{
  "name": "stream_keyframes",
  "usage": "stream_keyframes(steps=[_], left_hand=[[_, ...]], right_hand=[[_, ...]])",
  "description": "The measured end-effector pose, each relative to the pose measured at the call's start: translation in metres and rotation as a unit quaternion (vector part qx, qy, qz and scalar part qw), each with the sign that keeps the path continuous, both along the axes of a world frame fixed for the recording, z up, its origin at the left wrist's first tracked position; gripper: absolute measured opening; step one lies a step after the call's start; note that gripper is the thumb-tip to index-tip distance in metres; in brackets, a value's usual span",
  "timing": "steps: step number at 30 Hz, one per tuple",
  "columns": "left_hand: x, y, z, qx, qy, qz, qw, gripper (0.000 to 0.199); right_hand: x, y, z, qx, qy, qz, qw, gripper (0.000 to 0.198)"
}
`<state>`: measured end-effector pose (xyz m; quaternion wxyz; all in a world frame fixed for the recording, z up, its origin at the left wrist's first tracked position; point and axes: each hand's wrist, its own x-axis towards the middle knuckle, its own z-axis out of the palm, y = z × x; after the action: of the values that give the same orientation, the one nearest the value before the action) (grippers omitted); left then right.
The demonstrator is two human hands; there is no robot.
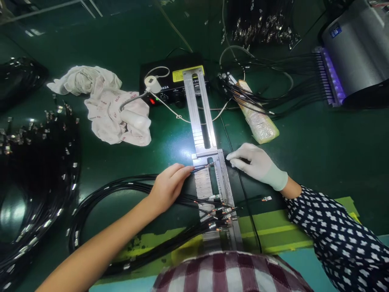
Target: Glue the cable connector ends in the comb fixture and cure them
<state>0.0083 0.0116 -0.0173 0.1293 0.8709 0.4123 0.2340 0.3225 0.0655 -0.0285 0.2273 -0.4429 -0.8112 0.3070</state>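
Note:
My left hand (170, 184), bare, pinches a thin black cable (199, 167) whose stripped, metal-tipped end lies across a slotted metal fixture (220, 174). Just right of this fixture is my right hand (252, 164) in a white glove. Its thumb and index finger come together by the fixture's edge; whatever they hold, if anything, is too dark to make out. Nearer my body, several more black cables (182, 235) rest with their connector ends over the fixture. One loose cable end with a metal connector (266, 198) lies below the gloved hand.
Behind the fixture stands a black control box (158, 91) with a white-cased lead. Crumpled white cloths (118, 109) lie left of it. A wrapped block (258, 121) and a grey machine with purple light (355, 52) are to the right. Cable bundles (36, 186) cover the left side.

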Motion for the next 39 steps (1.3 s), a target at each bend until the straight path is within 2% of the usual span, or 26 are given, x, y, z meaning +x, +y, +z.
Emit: stream_keyframes(steps=[3, 12, 14, 17, 19, 20, 24, 30, 33, 39], left_hand=[[0.001, 0.001, -0.001, 0.002, -0.002, 0.005, 1.000, 0.028], [0.004, 0.001, 0.004, -0.076, -0.042, 0.021, 0.996, 0.022], [0.002, -0.003, 0.005, -0.135, -0.062, 0.028, 0.989, 0.021], [0.000, -0.012, 0.011, -0.287, -0.104, 0.019, 0.952, 0.020], [-0.001, -0.015, 0.014, -0.327, -0.103, 0.009, 0.939, 0.020], [-0.001, -0.015, 0.015, -0.308, -0.093, 0.008, 0.947, 0.020], [0.002, -0.004, 0.010, -0.145, -0.036, 0.001, 0.989, 0.023], [0.000, 0.012, -0.003, -0.028, 0.060, -0.056, 0.996, 0.032], [-0.001, 0.015, -0.007, 0.009, 0.077, -0.079, 0.994, 0.034], [0.001, 0.016, -0.010, 0.006, 0.051, -0.082, 0.995, 0.027]], right_hand=[[0.000, 0.000, 0.000, 0.002, 0.002, 0.001, 1.000, 0.021], [0.000, 0.000, 0.000, 0.008, 0.012, 0.005, 1.000, 0.021], [0.000, -0.001, 0.000, 0.007, 0.011, 0.006, 1.000, 0.021], [0.000, -0.001, -0.001, 0.007, 0.009, 0.004, 1.000, 0.021], [0.000, -0.001, -0.001, 0.009, 0.009, 0.003, 1.000, 0.021], [0.000, -0.001, -0.001, 0.010, 0.009, 0.002, 1.000, 0.021], [-0.001, -0.001, 0.000, 0.012, 0.009, 0.000, 1.000, 0.021], [-0.001, -0.001, 0.001, 0.010, 0.010, 0.000, 1.000, 0.021], [-0.002, -0.001, 0.001, 0.004, 0.011, -0.001, 1.000, 0.021], [-0.002, -0.001, 0.000, 0.000, 0.012, -0.004, 1.000, 0.021]])
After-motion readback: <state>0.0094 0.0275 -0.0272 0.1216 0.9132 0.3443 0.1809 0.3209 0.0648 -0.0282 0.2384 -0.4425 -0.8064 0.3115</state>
